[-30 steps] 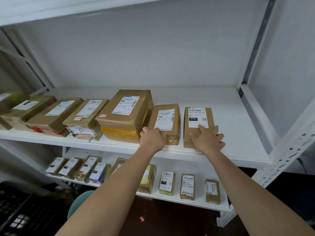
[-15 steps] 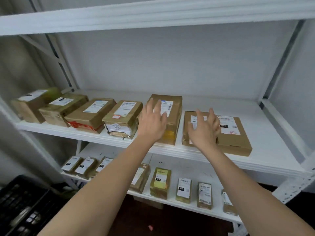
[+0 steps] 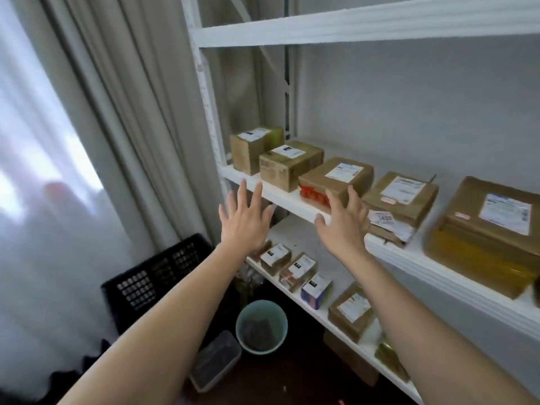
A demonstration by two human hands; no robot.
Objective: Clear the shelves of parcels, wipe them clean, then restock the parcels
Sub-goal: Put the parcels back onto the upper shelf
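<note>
Brown cardboard parcels (image 3: 336,176) with white labels sit in a row on the white metal shelf (image 3: 280,197).
Their long axes run front to back. The left hand (image 3: 244,222) and right hand (image 3: 344,226) hover before them, fingers spread, holding nothing.

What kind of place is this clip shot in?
Most likely a small parcel storeroom or pickup point. White metal shelving holds rows of brown parcels with printed shipping labels, smaller ones line the lower shelf, and a black plastic crate stands on the floor beside a curtained window.
</note>
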